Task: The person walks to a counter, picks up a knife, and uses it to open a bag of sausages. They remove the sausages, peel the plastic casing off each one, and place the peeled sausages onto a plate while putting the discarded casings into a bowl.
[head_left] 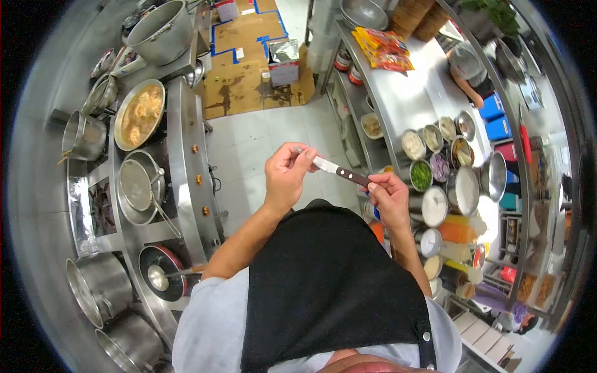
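A small knife (333, 168) with a dark riveted handle is held out in front of my black apron, between my two hands. My left hand (288, 174) pinches the far end of its metal blade, and the fingers partly cover the tip. At the other end, my right hand (388, 196) grips the butt of the handle with thumb and fingertips. The knife slopes slightly down to the right, above the tiled floor.
Left is a stove with a frying pan of food in liquid (140, 115), a strainer (138, 183) and a ladle (159, 278). A steel counter at right bears chopped greens (421, 176), bottles (460, 229) and snack-like packets (382, 48). Another person (467, 68) stands beyond it.
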### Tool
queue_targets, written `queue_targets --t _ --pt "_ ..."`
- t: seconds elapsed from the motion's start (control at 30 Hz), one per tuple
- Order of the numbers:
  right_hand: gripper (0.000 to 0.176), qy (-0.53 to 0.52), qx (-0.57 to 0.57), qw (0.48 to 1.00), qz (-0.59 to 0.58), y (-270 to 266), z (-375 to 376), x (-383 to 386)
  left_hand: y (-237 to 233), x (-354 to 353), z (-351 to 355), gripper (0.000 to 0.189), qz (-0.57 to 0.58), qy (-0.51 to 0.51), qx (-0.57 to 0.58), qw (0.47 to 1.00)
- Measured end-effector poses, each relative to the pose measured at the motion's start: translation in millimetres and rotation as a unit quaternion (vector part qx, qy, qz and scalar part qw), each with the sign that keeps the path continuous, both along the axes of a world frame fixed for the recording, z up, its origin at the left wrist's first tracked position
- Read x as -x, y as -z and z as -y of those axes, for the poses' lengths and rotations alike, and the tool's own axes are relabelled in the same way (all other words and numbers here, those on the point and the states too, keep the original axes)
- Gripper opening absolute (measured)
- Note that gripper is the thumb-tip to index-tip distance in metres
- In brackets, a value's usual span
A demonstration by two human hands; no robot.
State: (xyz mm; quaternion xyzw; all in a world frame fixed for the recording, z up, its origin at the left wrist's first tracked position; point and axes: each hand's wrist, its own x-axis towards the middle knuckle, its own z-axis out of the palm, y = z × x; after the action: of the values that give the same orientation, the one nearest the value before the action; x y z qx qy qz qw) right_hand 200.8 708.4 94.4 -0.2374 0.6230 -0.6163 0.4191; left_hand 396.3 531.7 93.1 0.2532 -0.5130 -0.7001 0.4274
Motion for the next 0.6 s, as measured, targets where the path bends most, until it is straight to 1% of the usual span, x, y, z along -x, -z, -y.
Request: queue_targets --t 0.03,0.13,0.17,0.27,0.33,0.37,0.4,0.47,0.57,0.6 --pt "0.019 -0.029 -0.019 0.999 -0.032 -4 18 -2 -1 -6 14 0.013 0.004 -0.012 -0.007 1.000" --pt "0.030 -0.138 -0.051 0.988 -0.036 -15 69 4 6 -18 56 0.014 0.015 -0.041 -0.023 0.999" --pt "0.043 -0.174 -0.090 0.977 -0.086 -21 88 7 11 -19 69 0.014 0.021 -0.044 -0.030 0.998" --pt "0.052 -0.257 -0.061 0.954 -0.139 1 151 21 22 -19 108 0.015 0.067 -0.034 -0.028 0.997" --pt "0.058 -0.342 -0.048 0.926 -0.154 8 200 29 25 -18 136 0.013 0.082 0.005 0.003 0.997" --pt "0.057 -0.398 -0.032 0.906 -0.139 7 227 30 25 -13 153 0.012 0.091 0.019 0.019 0.995" --pt "0.059 -0.439 -0.025 0.893 -0.092 11 254 31 25 -5 171 0.011 0.083 0.032 0.032 0.996" --pt "0.044 -0.497 0.046 0.861 -0.101 30 309 35 23 5 209 0.009 0.079 0.043 0.060 0.994" --pt "0.029 -0.583 -0.041 0.811 0.010 41 401 52 21 19 276 0.007 0.140 0.001 0.123 0.982" --pt "0.027 -0.583 -0.025 0.812 -0.012 42 432 57 19 24 299 0.007 0.165 -0.030 0.116 0.979"
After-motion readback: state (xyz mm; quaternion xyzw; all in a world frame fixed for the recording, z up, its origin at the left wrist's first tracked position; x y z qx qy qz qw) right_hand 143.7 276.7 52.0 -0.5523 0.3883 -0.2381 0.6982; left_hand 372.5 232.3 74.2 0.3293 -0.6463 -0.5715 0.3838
